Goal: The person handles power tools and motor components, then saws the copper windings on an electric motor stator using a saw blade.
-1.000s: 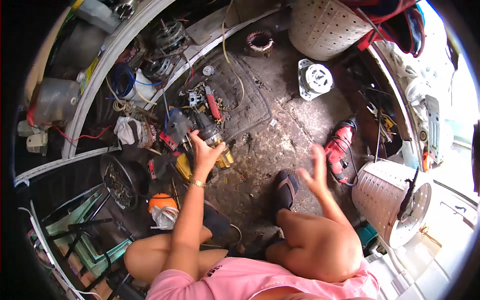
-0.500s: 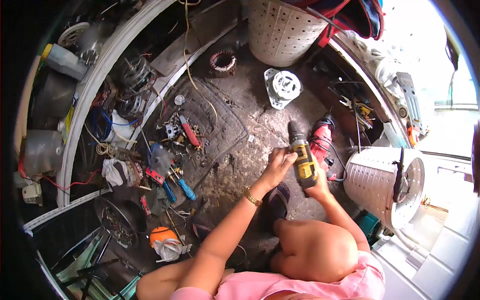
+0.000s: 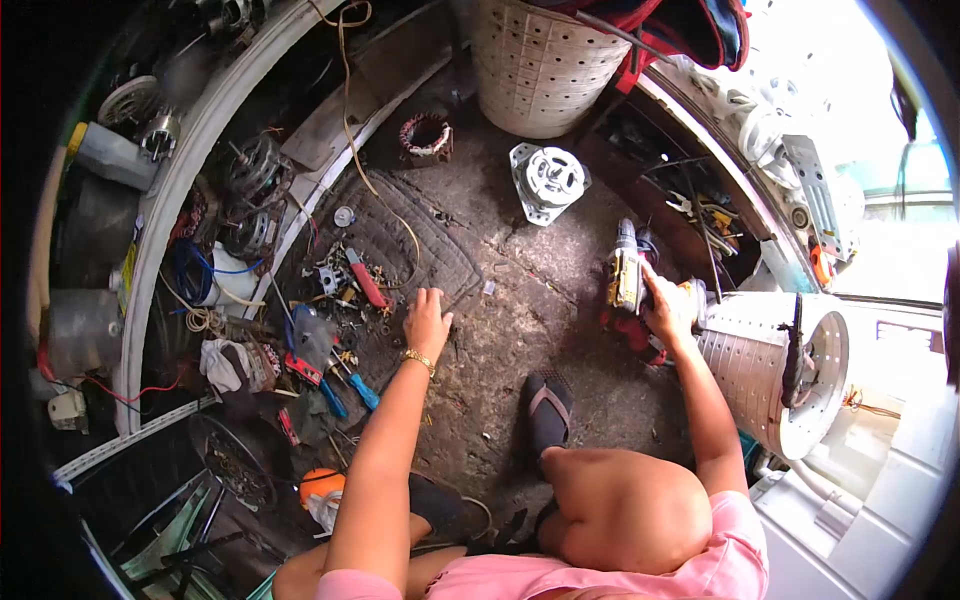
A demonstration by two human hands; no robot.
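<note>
My right hand (image 3: 668,305) is closed on a yellow and black cordless drill (image 3: 627,275), whose chuck points away from me. The drill is over the red corded power tool (image 3: 637,330), which it partly covers. My left hand (image 3: 428,325) is over the floor by the dark mat's edge, apart from the drill; its fingers point away and nothing shows in them. Left of it are a red-handled tool (image 3: 368,280), small loose metal parts (image 3: 335,275) and screwdrivers with blue handles (image 3: 364,391). A silver motor (image 3: 550,183) lies on the floor ahead.
A perforated white drum (image 3: 545,65) stands at the back and another (image 3: 770,365) lies at the right. A copper-wound stator (image 3: 426,138) is near the back. Motors and wires fill the left shelf. A tray of tools (image 3: 715,220) is at the right, an orange object (image 3: 322,486) at lower left.
The drill was first by my left hand on the left, then between both hands; now my right hand has it farther right. My left hand has let go and moved back left.
</note>
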